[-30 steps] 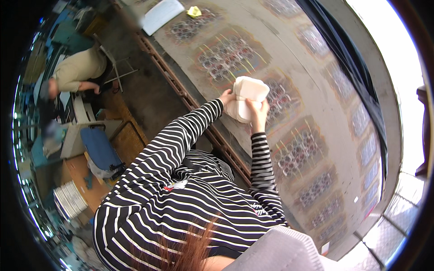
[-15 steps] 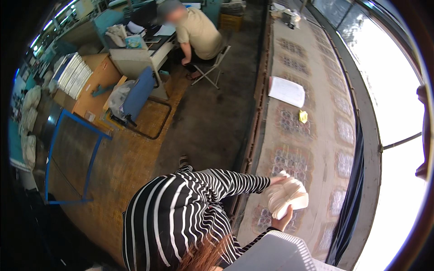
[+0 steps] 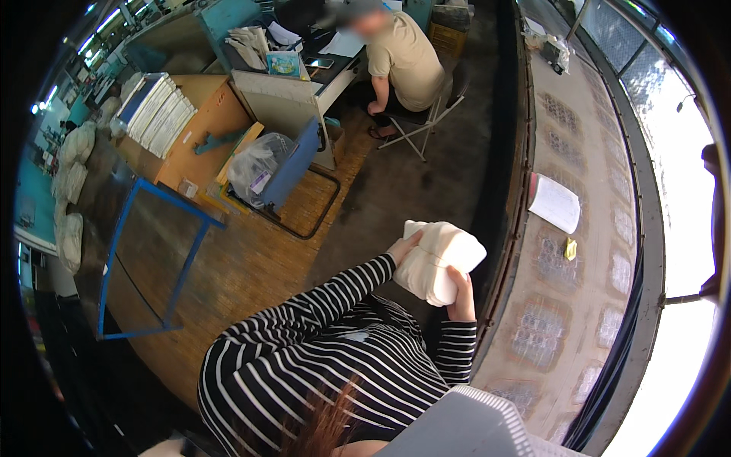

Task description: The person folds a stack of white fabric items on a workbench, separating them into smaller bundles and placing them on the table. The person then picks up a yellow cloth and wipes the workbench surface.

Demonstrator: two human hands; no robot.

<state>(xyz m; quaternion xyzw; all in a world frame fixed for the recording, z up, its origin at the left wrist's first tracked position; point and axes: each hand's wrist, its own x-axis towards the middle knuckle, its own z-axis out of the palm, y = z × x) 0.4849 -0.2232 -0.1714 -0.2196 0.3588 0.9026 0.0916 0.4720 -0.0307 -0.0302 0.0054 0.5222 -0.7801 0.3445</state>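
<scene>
Between my two hands I hold a thick bundle of cream-coloured cloth pieces [image 3: 438,257], stacked in layers, with a crease or thin band across the middle. My left hand [image 3: 405,247] is closed on its left side; its fingers are partly hidden by the cloth. On the right, near side, my right hand [image 3: 461,295] grips the bundle with the thumb on top. The bundle is held in front of me above the dark floor, just left of the long table [image 3: 502,335].
On the long table lie an open white notebook [image 3: 554,204] and a small yellow object [image 3: 570,248]. Leftward are a blue metal frame [image 3: 145,331], a blue folding chair [image 3: 293,164] and a wooden cabinet [image 3: 205,114]. Farther off, a person [image 3: 407,65] sits at a desk.
Both hands and the cloth bundle have moved from over the table leftward and up in the picture, away from the tabletop. The view has turned, so the surroundings sit farther right.
</scene>
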